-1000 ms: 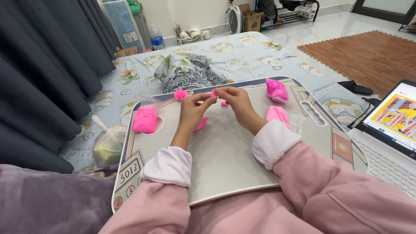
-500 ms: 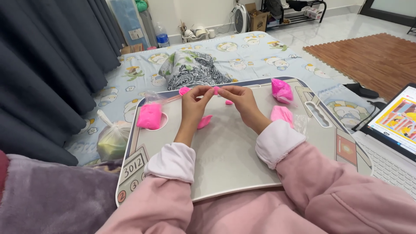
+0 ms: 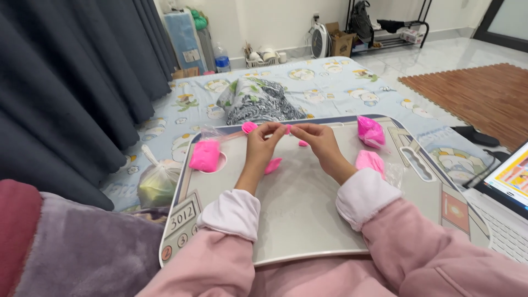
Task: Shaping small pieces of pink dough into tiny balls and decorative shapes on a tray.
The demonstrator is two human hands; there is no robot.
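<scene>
1. Both hands are staying almost where they were half a second ago, meeting over the far part of the lap tray (image 3: pixel 308 231); the pink lumps around them are not shifting either.
2. Left hand (image 3: pixel 263 142) and right hand (image 3: pixel 318 142) are each pinching one end of a small pink clay piece (image 3: pixel 288 129), fingertips clamped on it, holding it just above the tray.
3. Two more bits of pink clay are lying on the tray under the hands: a flat piece (image 3: pixel 273 165) by the left wrist and a tiny bit (image 3: pixel 303 143) between the hands.
4. A larger pink block (image 3: pixel 205 155) is sitting at the tray's left edge, with a small pink ball (image 3: pixel 249 127) beyond it.
5. Two bagged pink lumps (image 3: pixel 370 132) (image 3: pixel 370 161) are resting to the right.
6. A laptop (image 3: pixel 509 192) is lying open at the far right.
</scene>
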